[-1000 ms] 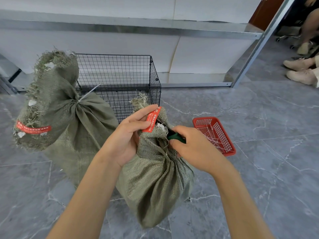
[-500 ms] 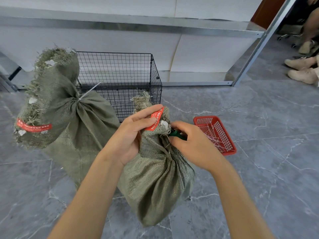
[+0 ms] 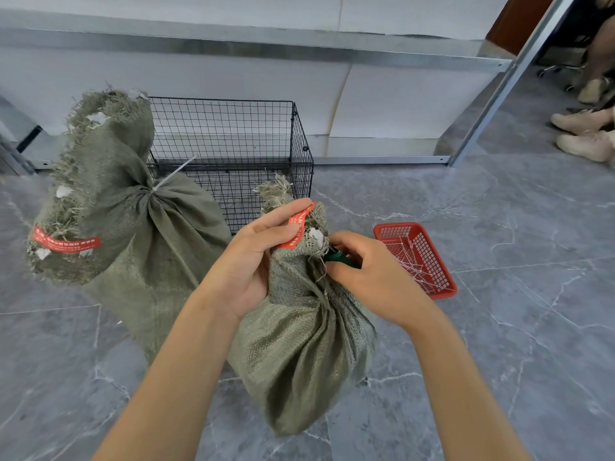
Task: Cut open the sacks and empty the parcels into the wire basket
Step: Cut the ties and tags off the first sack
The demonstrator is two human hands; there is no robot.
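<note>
Head view: the near sack (image 3: 299,344) sits on the floor (image 3: 499,327) at 6 o'clock of the wire basket (image 3: 301,134). It's soft woven stuff, floppy, likely bulky with parcels, so the bunched neck looks like the spot to hold. The left hand (image 3: 253,261) has its grip wrapped round that neck at the red tag (image 3: 298,227). The right hand (image 3: 369,274) has its grip closed on a green tool (image 3: 337,257) at the neck's 3 o'clock.

Small green woven sack (image 3: 299,344) stood upright at near centre, neck gathered and tied, larger tied sack (image 3: 139,234) leant at left, black wire basket (image 3: 233,134) set just behind both
</note>
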